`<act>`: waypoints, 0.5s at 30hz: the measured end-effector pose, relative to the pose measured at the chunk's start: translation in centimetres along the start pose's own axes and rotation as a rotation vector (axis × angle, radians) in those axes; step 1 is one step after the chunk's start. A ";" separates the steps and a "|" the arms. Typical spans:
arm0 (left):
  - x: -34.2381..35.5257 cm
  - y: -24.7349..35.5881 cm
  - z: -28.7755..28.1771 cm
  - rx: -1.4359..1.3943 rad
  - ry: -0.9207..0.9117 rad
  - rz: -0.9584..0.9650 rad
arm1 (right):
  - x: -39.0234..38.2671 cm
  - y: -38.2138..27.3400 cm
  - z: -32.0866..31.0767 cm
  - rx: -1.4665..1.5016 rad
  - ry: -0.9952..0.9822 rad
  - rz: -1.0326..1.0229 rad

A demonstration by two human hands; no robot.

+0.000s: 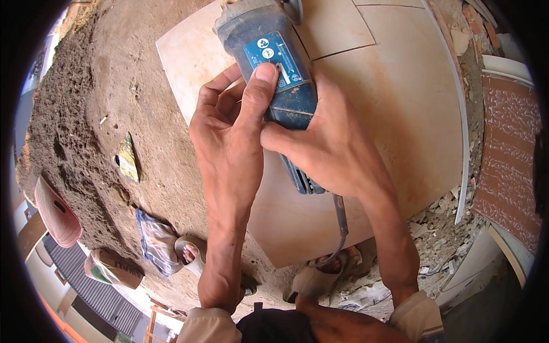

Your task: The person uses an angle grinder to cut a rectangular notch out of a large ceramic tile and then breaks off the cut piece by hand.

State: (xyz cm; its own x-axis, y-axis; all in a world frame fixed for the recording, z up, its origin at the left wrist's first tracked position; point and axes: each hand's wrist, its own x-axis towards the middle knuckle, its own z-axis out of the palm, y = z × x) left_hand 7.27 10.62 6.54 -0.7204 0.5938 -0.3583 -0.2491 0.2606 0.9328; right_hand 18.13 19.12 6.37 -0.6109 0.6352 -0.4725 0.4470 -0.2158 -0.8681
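A blue, dusty angle grinder [289, 106] is held in both my hands above a large beige tile [400, 131]. My left hand [231, 114] grips it from the left, with the thumb pressed on the label and the fingers curled at the side, partly hidden. My right hand [331, 143] wraps the right side of the body, its thumb lying across the front and its fingers hidden behind the tool. The grinder's head points away from me, cut off by the top edge. A dark power cord [341, 220] runs from its near end down toward my foot.
Dark straight lines cross the tile's far part. Sandy soil [154, 103] spreads to the left, with a yellow wrapper [128, 158], a plastic bag [155, 240] and a pink cap-like item [57, 212]. Rubble [423, 234] and a brown patterned panel [506, 154] are at right. My sandalled feet stand near the tile.
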 end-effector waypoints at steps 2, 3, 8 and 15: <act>0.5 0.2 0.0 -0.003 -0.007 0.010 | 0.5 -0.2 0.1 -0.012 -0.001 0.008; 0.8 0.2 -0.1 0.006 -0.009 0.017 | 0.7 -0.3 0.1 -0.018 -0.001 0.013; 2.0 0.3 0.0 0.050 -0.002 0.041 | 2.0 0.0 0.1 -0.063 -0.004 -0.022; 3.7 0.3 -0.6 0.040 -0.034 0.095 | 3.4 -0.9 0.1 -0.027 -0.072 -0.055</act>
State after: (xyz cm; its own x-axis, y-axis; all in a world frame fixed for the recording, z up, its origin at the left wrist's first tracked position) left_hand 4.12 12.46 5.46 -0.7172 0.6422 -0.2704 -0.1541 0.2323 0.9604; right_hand 15.61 21.42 5.59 -0.6796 0.5907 -0.4349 0.4286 -0.1613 -0.8890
